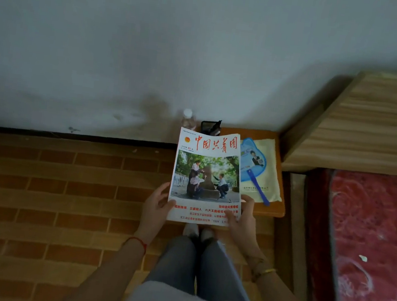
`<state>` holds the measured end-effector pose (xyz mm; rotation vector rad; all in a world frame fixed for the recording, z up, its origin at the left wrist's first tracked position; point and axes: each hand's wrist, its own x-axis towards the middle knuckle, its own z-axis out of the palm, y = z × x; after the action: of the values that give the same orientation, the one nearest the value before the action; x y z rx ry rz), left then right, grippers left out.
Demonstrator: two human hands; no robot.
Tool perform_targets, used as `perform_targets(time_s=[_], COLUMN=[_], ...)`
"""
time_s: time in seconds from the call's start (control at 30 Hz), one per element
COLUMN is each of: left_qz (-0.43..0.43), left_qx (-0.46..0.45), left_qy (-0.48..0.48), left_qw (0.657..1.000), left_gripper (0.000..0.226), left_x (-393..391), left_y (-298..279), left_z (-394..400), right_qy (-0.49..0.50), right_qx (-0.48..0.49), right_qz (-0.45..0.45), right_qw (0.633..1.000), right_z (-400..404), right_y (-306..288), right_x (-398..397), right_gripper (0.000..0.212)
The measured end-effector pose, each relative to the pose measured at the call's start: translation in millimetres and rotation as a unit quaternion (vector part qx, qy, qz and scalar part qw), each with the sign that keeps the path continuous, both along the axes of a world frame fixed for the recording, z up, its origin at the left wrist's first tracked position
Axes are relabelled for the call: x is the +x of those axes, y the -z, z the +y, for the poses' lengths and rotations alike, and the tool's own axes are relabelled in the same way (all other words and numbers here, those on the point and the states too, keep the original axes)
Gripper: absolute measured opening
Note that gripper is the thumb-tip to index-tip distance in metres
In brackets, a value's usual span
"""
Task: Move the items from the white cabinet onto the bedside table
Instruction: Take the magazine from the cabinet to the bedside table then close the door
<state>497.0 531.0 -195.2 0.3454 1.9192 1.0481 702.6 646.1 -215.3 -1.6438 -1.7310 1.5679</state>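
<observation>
Both hands, left (156,206) and right (241,223), are pinching a magazine (208,177) over the worktop (270,210), where a fan (254,162) and pouch (271,175) are already lying.

Orange-brown wooden desk (275,211): cream bag (270,182) lying flat, blue fan (254,162) on it; far edge, bottle (188,120), dark object (211,127).
</observation>
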Motion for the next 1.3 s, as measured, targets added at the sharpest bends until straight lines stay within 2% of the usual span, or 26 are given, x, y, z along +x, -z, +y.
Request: perform_targets(time_s=[0.3, 0.5, 0.67, 0.83, 0.97, 1.07, 1.17, 1.3], left_qz=[-0.034, -0.033, -0.015, 0.019, 0.052, 0.096, 0.127, 0.190], left_qx=[-0.039, -0.053, -0.044, -0.056, -0.090, -0.105, -0.117, -0.141], left_qy=[-0.084, -0.065, -0.061, -0.019, 0.045, 0.115, 0.180, 0.195], left_qw=[0.995, 0.996, 0.997, 0.998, 0.994, 0.983, 0.969, 0.952], left_gripper=[0.044, 0.044, 0.043, 0.045, 0.054, 0.060, 0.056, 0.049], left_x=[-12, -20, -17, -16, -18, -20, -23, -30], left_y=[101, 171, 212, 229, 233, 230, 215, 166], left_z=[17, 27, 26, 23, 24, 24, 23, 18], right_qy=[-0.029, -0.044, -0.068, -0.130, -0.150, -0.160, -0.180, -0.193], right_qx=[-0.037, -0.030, -0.015, 0.009, 0.034, 0.038, 0.076, 0.146], right_qz=[-0.021, -0.043, -0.069, -0.133, -0.188, -0.225, -0.264, -0.267], right_qw=[0.999, 0.998, 0.995, 0.983, 0.970, 0.960, 0.945, 0.933], right_z=[27, 35, 35, 42, 52, 56, 56, 60], right_y=[104, 178, 210, 220, 218, 213, 194, 141], right_x=[-22, -25, -16, -9, -5, -3, 1, 1], right_gripper=[0.047, 0.052, 0.048, 0.029, 0.023, 0.025, 0.030, 0.034])
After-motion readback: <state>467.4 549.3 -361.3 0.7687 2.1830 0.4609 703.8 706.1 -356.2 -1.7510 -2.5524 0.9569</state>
